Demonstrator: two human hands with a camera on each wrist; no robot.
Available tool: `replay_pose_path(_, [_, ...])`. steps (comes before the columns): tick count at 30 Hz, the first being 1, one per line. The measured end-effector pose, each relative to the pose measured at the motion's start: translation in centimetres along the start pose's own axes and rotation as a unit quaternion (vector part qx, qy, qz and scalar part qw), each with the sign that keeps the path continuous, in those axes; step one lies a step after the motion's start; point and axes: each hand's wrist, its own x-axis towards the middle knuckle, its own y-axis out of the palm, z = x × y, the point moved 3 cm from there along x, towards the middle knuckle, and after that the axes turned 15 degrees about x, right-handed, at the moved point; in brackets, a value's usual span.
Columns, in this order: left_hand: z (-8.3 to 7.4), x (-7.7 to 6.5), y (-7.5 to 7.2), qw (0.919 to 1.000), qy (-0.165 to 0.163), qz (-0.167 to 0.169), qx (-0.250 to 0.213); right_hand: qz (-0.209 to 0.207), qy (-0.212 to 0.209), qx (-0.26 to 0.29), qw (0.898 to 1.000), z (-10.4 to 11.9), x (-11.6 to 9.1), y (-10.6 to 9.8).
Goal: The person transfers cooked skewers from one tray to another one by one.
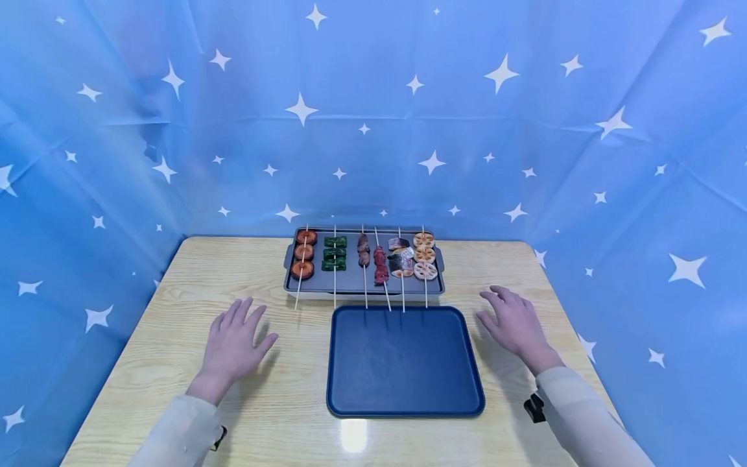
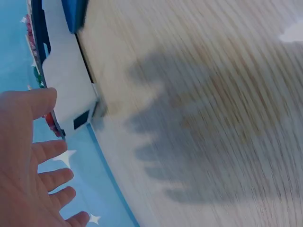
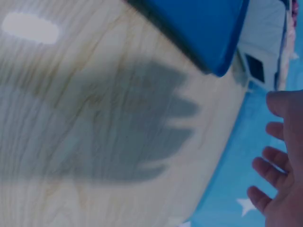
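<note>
My left hand (image 1: 236, 340) hovers over the left part of the table, fingers spread and holding nothing. On the other side my right hand (image 1: 513, 324) is above the wood, right of a blue tray (image 1: 405, 363), its fingers loosely bent around nothing. Behind the tray stands a grill (image 1: 350, 280) with skewers lying across it. From left to right they carry round brown slices (image 1: 303, 251), green pepper pieces (image 1: 334, 253), brown meat (image 1: 364, 250), red meat (image 1: 380, 264), silvery fish pieces (image 1: 401, 259) and lotus root slices (image 1: 425, 255). Neither hand touches the grill or tray.
The skewer sticks point toward me past the grill's front edge, several of them reaching the tray's back rim. A light wooden table (image 1: 280, 415) bears everything. Blue curtains (image 1: 373, 162) with white stars enclose its back and sides.
</note>
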Motion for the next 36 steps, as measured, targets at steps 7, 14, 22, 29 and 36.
replay_pose_path(7, [-1.6, -0.3, -0.5, 0.9987, 0.008, -0.046, -0.021, 0.012, -0.016, -0.008, 1.0, 2.4, 1.0, 0.1])
replay_pose_path(14, [-3.5, -0.7, -0.2, 0.9963, 0.024, -0.07, -0.044, 0.025, -0.021, 0.004, 0.999, 4.4, 1.4, 0.3])
replay_pose_path(22, [-5.9, -1.2, 0.6, 0.9928, 0.045, -0.093, -0.06, 0.063, 0.005, 0.039, 0.997, 6.6, 2.1, 1.0])
replay_pose_path(29, [-8.2, -1.4, 0.8, 0.9898, 0.083, -0.099, -0.061, 0.074, 0.036, 0.081, 0.993, 7.7, 2.9, 1.8])
replay_pose_path(36, [-10.0, -1.4, 1.3, 0.9886, 0.118, -0.065, -0.068, 0.077, 0.05, 0.139, 0.986, 8.2, 3.5, 2.7])
